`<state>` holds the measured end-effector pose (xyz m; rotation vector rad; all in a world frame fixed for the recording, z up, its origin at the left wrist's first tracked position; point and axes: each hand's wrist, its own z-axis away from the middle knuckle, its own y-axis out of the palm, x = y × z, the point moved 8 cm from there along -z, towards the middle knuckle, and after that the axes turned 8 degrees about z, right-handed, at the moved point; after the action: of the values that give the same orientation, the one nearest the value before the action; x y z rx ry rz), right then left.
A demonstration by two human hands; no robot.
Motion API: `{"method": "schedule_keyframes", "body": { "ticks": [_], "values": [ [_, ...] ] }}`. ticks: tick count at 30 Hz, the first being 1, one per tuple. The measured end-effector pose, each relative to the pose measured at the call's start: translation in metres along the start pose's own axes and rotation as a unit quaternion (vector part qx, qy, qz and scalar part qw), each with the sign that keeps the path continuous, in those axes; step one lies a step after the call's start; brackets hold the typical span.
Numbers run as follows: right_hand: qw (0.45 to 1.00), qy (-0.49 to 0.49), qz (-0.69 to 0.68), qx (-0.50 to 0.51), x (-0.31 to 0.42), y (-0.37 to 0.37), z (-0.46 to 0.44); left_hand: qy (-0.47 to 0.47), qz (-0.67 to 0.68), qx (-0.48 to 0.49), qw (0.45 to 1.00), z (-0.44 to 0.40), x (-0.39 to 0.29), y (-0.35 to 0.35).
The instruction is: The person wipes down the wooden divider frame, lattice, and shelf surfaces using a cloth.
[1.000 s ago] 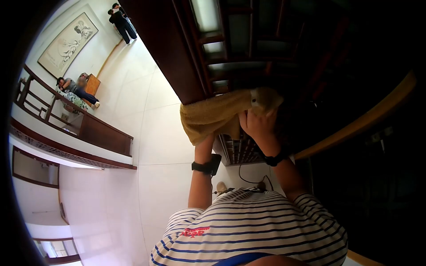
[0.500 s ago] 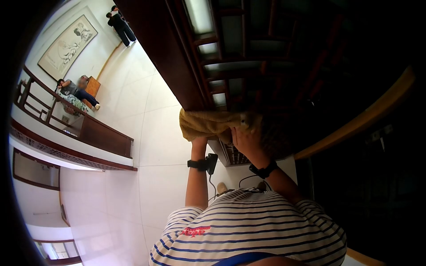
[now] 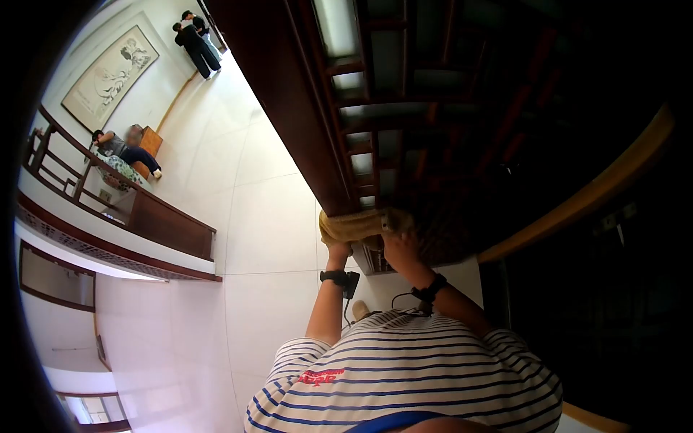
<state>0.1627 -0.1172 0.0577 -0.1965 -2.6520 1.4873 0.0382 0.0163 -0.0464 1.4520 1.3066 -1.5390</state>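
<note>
A yellowish-brown cloth [image 3: 352, 226] is wrapped around the edge of a dark wooden lattice panel [image 3: 307, 130]. My left hand [image 3: 338, 250] grips the cloth from the outer side of the panel, its fingers mostly hidden under the fabric. On the lattice side, my right hand [image 3: 402, 249] holds the cloth's other end against the wood, fingers bent. Both wrists wear black bands, and a small black device hangs at the left one.
A low wooden partition [image 3: 173, 220] stands to the left. Beyond it a person [image 3: 126, 150] sits by a wooden box, and two people [image 3: 193, 47] stand at the back. A framed picture [image 3: 108, 76] hangs on the wall. A pale curved edge [image 3: 577, 198] runs along the right.
Both hands and the cloth have moved down the panel edge, toward my body. The panel's edge shows more above the cloth. A second standing person at the back is more visible.
</note>
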Motion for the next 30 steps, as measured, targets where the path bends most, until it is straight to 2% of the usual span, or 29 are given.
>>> {"method": "schedule_keyframes", "body": {
  "ticks": [1,3,5,6,8,12,14,15,18,20,21,23,25,26,28,29,30],
  "values": [
    [1.000,0.004,0.001,0.027,0.001,0.004,0.002,0.018,-0.031,0.015,0.999,-0.003,0.005,0.002],
    [1.000,-0.010,0.022,0.013,0.010,-0.002,0.010,0.038,-0.059,0.029,0.997,-0.004,0.005,0.006],
    [0.999,-0.025,0.043,-0.002,0.015,-0.004,0.014,0.034,0.048,-0.004,0.998,-0.003,-0.002,0.003],
    [0.998,-0.047,0.042,-0.012,0.018,-0.005,0.015,0.035,0.050,-0.005,0.998,-0.002,-0.001,0.003],
    [0.997,-0.068,0.043,-0.020,0.021,-0.004,0.016,0.046,-0.065,0.022,0.997,0.000,0.001,0.007],
    [0.995,-0.085,0.049,-0.036,0.016,-0.008,0.016,0.045,-0.030,0.029,0.998,-0.001,0.010,0.009],
    [0.995,-0.082,0.037,-0.034,0.012,-0.008,0.015,0.110,-0.167,0.039,0.979,0.000,0.003,0.013],
    [0.996,-0.082,0.030,-0.027,0.012,-0.009,0.014,0.110,-0.167,0.039,0.979,0.001,-0.002,0.012],
    [0.996,-0.082,0.012,-0.016,0.016,-0.019,0.012,0.053,-0.121,0.057,0.990,0.012,-0.033,0.001],
    [0.996,-0.084,0.005,-0.019,0.017,-0.029,0.010,-0.088,-0.262,0.103,0.956,0.020,-0.036,-0.002],
    [0.997,-0.054,-0.049,-0.007,0.013,-0.032,0.011,-0.082,-0.262,0.099,0.956,0.020,-0.026,-0.004],
    [0.995,-0.026,-0.101,0.002,0.006,-0.041,0.004,0.043,-0.232,0.028,0.971,0.027,-0.015,-0.019],
    [0.966,0.057,-0.249,-0.029,-0.007,-0.055,0.000,0.075,-0.198,0.051,0.976,0.039,-0.045,-0.035],
    [0.966,0.057,-0.250,-0.029,-0.007,-0.059,0.000,0.105,-0.162,0.075,0.978,0.048,-0.067,-0.040],
    [0.885,0.155,-0.435,0.056,-0.018,-0.043,0.006,0.121,-0.180,0.086,0.972,0.058,-0.092,-0.054],
    [0.885,0.154,-0.436,0.058,-0.020,-0.047,0.006,0.136,-0.198,0.096,0.966,0.063,-0.103,-0.057],
    [0.849,0.182,-0.491,0.067,-0.024,-0.048,0.008,0.165,-0.194,0.077,0.964,0.068,-0.114,-0.062]
  ]
}}
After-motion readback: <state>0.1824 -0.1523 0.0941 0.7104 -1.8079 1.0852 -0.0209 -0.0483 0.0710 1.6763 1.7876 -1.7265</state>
